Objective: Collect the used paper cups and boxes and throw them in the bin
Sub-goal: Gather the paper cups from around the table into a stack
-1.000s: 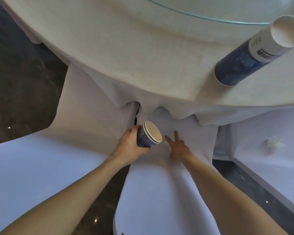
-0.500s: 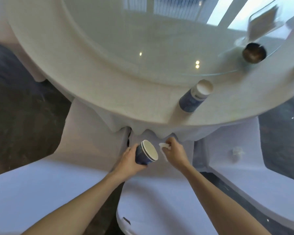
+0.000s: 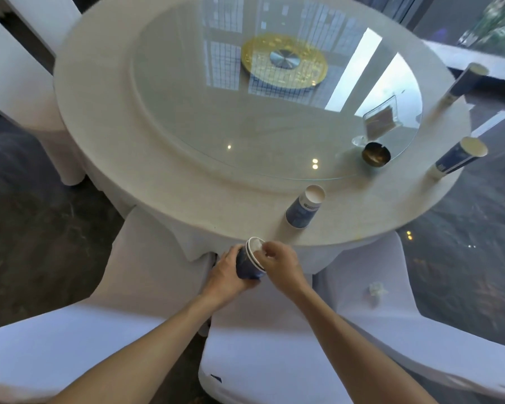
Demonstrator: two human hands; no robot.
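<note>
My left hand (image 3: 226, 274) grips a stack of blue paper cups (image 3: 247, 265), tilted with the white mouth facing up and right. My right hand (image 3: 279, 263) has its fingertips pinched together right at that mouth, around a small white tissue that barely shows. Both hands hover just off the near edge of the round table (image 3: 169, 182). One blue cup (image 3: 303, 209) stands on the tablecloth just beyond my hands. Two more cups stand at the right rim, one nearer (image 3: 461, 158) and one farther back (image 3: 470, 80).
A glass turntable (image 3: 245, 118) with a gold centre disc (image 3: 283, 61) covers the table's middle. On its right side stand a dark round bowl (image 3: 376, 154) and a clear card holder (image 3: 382, 121). White-covered chairs surround the table; a crumpled tissue (image 3: 376, 288) lies on the right one.
My right hand picked a white tissue off the chair and brought it to the mouth of the held cups. My view rose from under the table's edge to over the tabletop.
</note>
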